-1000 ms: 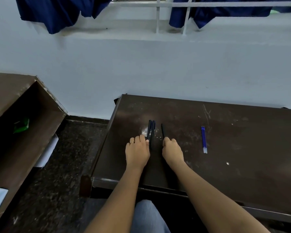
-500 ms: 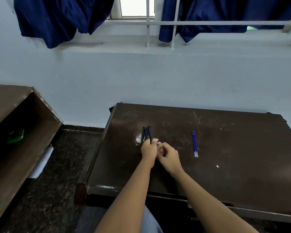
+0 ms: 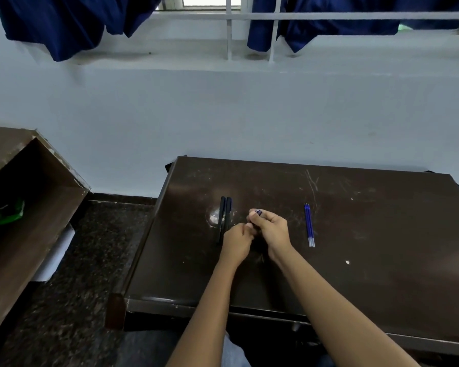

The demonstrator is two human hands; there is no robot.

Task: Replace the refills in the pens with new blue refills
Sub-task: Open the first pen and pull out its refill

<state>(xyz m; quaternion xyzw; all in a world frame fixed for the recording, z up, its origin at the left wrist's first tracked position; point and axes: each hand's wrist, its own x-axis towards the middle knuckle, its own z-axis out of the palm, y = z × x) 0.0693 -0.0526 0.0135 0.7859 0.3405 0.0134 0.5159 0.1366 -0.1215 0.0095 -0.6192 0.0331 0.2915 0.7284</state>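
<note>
Right hand (image 3: pixel 272 230): curling its fingers around a dark pen (image 3: pixel 257 213), whose end is sticking out past the knuckles.
Left hand (image 3: pixel 236 239): meeting the right hand over the table (image 3: pixel 382 234), fingers pinching narrow at what seems to be the pen's near end; the grip itself is hidden.
Pens (image 3: pixel 224 217): two lying side by side on the table, just left of the hands.
Refills (image 3: pixel 309 225): blue, lying together to the right, apart from the hands.

Dark scratched desk (image 3: pixel 368 234) against pale wall (image 3: pixel 249 115). Brown open-sided cabinet (image 3: pixel 24 207) left of desk. Blue curtains (image 3: pixel 64 22) above desk, behind window bars (image 3: pixel 228 30).
</note>
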